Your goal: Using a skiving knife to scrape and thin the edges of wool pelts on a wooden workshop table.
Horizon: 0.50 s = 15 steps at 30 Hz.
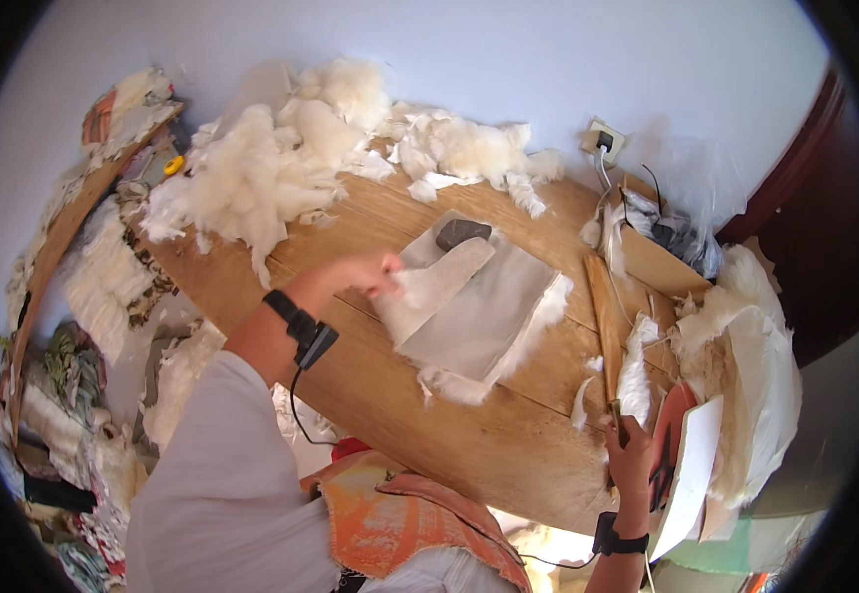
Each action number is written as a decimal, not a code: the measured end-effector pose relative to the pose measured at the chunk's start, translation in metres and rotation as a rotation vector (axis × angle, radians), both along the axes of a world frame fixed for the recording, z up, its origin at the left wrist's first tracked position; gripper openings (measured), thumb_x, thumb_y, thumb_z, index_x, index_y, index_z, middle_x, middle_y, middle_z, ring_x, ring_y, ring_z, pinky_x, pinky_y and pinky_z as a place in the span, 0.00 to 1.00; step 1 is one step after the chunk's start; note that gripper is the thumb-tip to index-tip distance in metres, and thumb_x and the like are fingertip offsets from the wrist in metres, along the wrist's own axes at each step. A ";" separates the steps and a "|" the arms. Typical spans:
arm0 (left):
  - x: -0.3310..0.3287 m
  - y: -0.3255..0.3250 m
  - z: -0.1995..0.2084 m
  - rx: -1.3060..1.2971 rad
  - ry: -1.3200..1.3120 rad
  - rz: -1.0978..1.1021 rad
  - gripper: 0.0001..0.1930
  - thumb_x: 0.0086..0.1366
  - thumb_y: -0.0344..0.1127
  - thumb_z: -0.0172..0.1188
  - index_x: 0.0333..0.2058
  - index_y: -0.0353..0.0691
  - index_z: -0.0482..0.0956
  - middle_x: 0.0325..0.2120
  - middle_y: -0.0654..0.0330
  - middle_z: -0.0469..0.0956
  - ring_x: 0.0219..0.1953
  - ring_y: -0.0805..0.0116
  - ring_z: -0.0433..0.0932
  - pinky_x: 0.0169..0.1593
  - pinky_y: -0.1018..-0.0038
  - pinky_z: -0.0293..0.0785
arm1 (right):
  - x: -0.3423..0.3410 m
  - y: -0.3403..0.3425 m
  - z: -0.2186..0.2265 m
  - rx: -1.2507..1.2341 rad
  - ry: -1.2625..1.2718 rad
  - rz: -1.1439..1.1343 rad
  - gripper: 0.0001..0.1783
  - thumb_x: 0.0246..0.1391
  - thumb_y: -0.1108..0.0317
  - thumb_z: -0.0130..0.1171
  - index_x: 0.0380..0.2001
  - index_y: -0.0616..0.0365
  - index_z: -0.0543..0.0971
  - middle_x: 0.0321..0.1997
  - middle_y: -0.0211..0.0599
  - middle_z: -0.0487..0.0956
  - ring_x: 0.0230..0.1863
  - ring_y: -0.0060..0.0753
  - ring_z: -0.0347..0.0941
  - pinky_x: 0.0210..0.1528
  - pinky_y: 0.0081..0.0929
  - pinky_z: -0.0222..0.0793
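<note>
Pale hide pieces with white fur along their edges [493, 316] lie stacked in the middle of the wooden table. A narrower pale strip [444, 287] rests across the left side of the stack, and a dark grey stone-like block [463, 233] sits at its far end. My left hand [375, 275] is at the stack's left edge, smeared by motion, so its fingers are unclear. At the table's right edge my right hand [631, 457] is closed around a narrow brownish tool [615, 409]; its kind is hidden by the fingers.
Heaps of cream fluffy fur [281, 158] line the table's far side by the wall. A cardboard box [661, 259] stands at the right below a socket [602, 140]. A wooden stick [605, 316] and white fur strips lie near it. More pelts [745, 376] hang at the right edge.
</note>
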<state>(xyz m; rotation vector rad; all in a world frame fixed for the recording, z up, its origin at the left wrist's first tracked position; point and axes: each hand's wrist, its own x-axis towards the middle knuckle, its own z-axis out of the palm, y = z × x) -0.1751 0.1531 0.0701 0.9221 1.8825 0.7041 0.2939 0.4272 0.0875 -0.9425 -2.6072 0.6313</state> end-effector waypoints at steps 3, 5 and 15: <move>-0.017 0.047 0.046 0.603 -0.095 0.415 0.13 0.62 0.33 0.60 0.45 0.38 0.74 0.34 0.61 0.78 0.32 0.74 0.77 0.38 0.76 0.74 | -0.026 -0.044 -0.005 -0.041 -0.013 -0.002 0.07 0.51 0.69 0.60 0.31 0.62 0.77 0.17 0.43 0.72 0.16 0.32 0.66 0.22 0.32 0.60; -0.032 0.069 0.064 0.907 -0.211 0.544 0.15 0.63 0.32 0.59 0.47 0.37 0.72 0.37 0.59 0.78 0.37 0.72 0.78 0.42 0.75 0.74 | -0.052 -0.070 -0.020 -0.048 -0.078 -0.077 0.07 0.50 0.70 0.60 0.32 0.62 0.77 0.18 0.44 0.73 0.18 0.36 0.69 0.24 0.33 0.62; 0.041 -0.003 -0.058 0.840 0.467 -0.258 0.21 0.58 0.28 0.60 0.51 0.35 0.69 0.56 0.50 0.66 0.62 0.53 0.62 0.63 0.61 0.61 | -0.100 -0.131 -0.081 0.072 -0.241 -0.411 0.15 0.50 0.62 0.63 0.38 0.53 0.72 0.29 0.46 0.78 0.33 0.52 0.76 0.34 0.45 0.69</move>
